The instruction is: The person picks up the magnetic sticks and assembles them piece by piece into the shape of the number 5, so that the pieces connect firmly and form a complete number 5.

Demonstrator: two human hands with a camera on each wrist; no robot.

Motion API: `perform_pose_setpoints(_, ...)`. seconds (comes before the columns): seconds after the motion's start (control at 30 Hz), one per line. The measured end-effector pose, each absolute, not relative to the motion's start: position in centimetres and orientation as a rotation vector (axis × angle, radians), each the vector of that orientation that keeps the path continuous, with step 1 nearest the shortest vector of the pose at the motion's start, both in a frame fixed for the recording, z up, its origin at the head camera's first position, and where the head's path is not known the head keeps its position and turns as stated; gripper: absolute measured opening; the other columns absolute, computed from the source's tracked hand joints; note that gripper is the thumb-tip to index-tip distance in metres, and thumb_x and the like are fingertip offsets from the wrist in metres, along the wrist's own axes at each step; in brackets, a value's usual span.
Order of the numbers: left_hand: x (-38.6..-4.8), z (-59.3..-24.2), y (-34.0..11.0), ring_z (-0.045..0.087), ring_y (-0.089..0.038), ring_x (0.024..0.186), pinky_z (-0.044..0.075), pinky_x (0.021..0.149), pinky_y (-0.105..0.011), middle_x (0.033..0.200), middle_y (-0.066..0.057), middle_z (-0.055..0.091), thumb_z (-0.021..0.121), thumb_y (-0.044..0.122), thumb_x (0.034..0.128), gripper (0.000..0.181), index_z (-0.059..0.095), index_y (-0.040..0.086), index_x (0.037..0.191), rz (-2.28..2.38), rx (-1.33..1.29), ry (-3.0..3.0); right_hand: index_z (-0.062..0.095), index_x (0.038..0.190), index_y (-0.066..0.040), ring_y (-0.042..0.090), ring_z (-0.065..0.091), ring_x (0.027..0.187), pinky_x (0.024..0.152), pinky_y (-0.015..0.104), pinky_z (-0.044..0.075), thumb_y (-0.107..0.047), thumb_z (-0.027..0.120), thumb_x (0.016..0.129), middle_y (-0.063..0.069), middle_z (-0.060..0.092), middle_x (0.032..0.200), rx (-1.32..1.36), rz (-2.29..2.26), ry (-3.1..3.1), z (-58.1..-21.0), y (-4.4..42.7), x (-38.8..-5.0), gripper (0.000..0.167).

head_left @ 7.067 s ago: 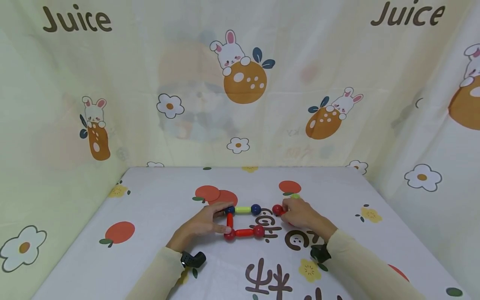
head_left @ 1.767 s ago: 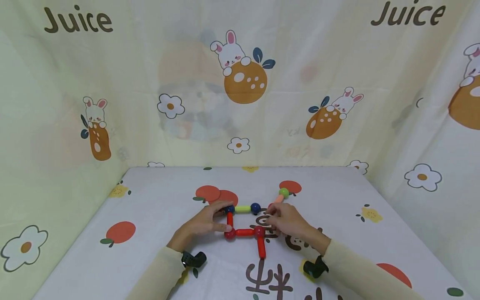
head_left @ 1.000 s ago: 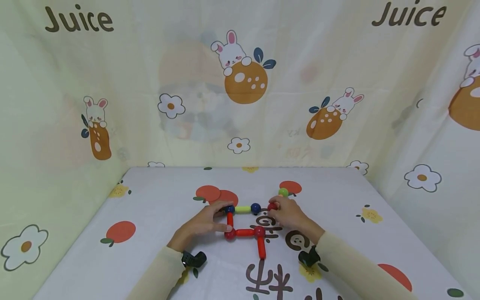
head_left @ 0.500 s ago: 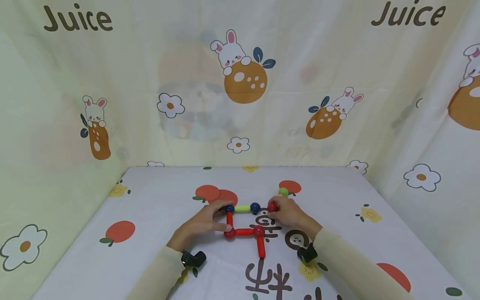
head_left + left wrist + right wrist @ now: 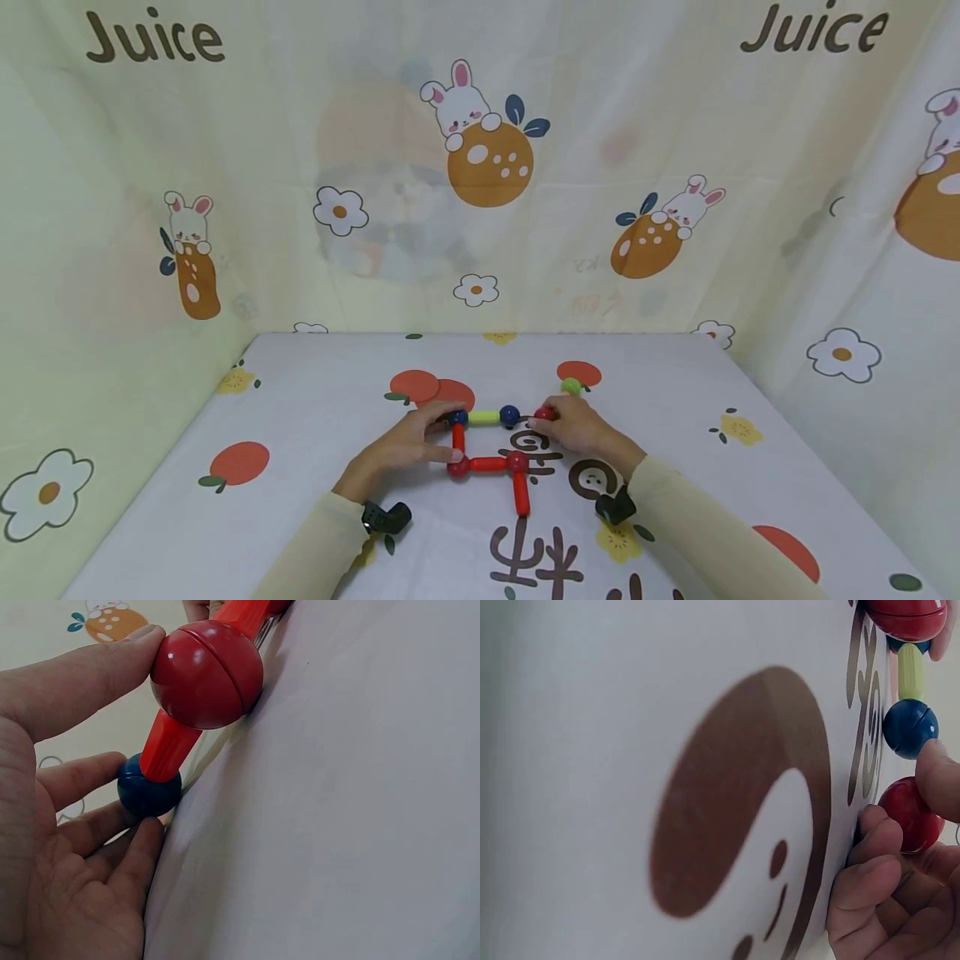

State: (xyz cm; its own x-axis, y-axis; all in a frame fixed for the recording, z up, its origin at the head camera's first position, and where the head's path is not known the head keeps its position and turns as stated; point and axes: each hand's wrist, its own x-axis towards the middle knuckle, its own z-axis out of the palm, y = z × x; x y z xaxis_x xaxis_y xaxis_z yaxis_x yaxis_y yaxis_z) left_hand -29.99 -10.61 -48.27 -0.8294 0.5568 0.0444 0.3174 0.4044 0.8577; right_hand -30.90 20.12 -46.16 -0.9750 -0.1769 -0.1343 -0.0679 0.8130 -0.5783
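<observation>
In the head view, a ball-and-rod building toy frame lies on the table: a blue ball [image 5: 458, 418], a yellow-green rod [image 5: 483, 417], another blue ball [image 5: 509, 417], and red rods [image 5: 489, 465] joining red balls [image 5: 517, 462]. One red rod [image 5: 521, 494] points toward the front. My left hand [image 5: 408, 442] holds the frame's left side, thumb on the near red ball [image 5: 208, 675], fingers around the far blue ball [image 5: 149, 786]. My right hand [image 5: 581, 423] pinches a separate red ball [image 5: 911, 816], a small gap from the blue ball [image 5: 911, 728]. Behind those fingers shows a green ball [image 5: 571, 386]; any rod between is hidden.
A white printed cloth [image 5: 300, 400] covers the table. Patterned curtains [image 5: 480, 242] close off the back and both sides. A dark wrist camera [image 5: 387, 518] sits on the left wrist, another camera [image 5: 616, 505] on the right.
Since the oldest frame, a red rod has joined the right red ball, pointing frontward. My right hand moved left, loosened, then gripped the separate red ball again. My left hand stays put.
</observation>
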Motion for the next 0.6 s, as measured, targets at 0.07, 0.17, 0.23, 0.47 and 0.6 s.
perform_pose_setpoints(0.07,-30.0,-48.2,-10.6,0.045,-0.034,0.14,0.038,0.116,-0.049,0.153,-0.009,0.046,0.081,0.022,0.0856,0.077,0.045,0.011,0.153,1.392,0.766,2.414,0.069,0.112,-0.007,0.02,0.056,0.072,0.061,0.028,0.044,-0.032,0.071,0.096,0.005,0.06,0.082,-0.182,-0.889,2.813,-46.1,20.1,-30.8,0.029)
perform_pose_setpoints(0.17,-30.0,-48.3,-10.6,0.045,-0.034,0.141,0.038,0.116,-0.049,0.153,-0.009,0.046,0.081,0.023,0.0856,0.077,0.045,0.012,0.153,1.386,0.755,2.419,0.07,0.112,-0.007,0.02,0.056,0.074,0.061,0.028,0.044,-0.032,0.072,0.095,0.006,0.06,0.083,-0.175,-0.898,2.802,-46.0,20.1,-30.6,0.03)
perform_pose_setpoints(0.23,-30.1,-48.4,-10.7,0.045,-0.034,0.141,0.038,0.116,-0.05,0.154,-0.008,0.045,0.082,0.024,0.0854,0.078,0.045,0.013,0.153,1.381,0.746,2.422,0.07,0.114,-0.008,0.02,0.056,0.075,0.062,0.028,0.045,-0.031,0.072,0.095,0.006,0.06,0.085,-0.174,-0.904,2.8,-46.0,20.1,-30.5,0.03)
perform_pose_setpoints(0.47,-30.3,-48.7,-10.7,0.045,-0.034,0.141,0.038,0.116,-0.05,0.154,-0.009,0.045,0.082,0.023,0.0853,0.077,0.045,0.013,0.153,1.396,0.763,2.414,0.069,0.117,-0.007,0.02,0.057,0.077,0.063,0.029,0.047,-0.03,0.072,0.095,0.006,0.061,0.089,-0.191,-0.949,2.79,-46.0,20.5,-30.1,0.031)
perform_pose_setpoints(0.6,-30.3,-48.7,-10.7,0.045,-0.034,0.14,0.038,0.116,-0.049,0.153,-0.009,0.045,0.082,0.023,0.0853,0.077,0.045,0.012,0.153,1.4,0.764,2.416,0.069,0.117,-0.007,0.02,0.057,0.076,0.063,0.029,0.047,-0.027,0.072,0.095,0.005,0.062,0.088,-0.208,-1.004,2.752,-45.8,20.5,-29.8,0.03)
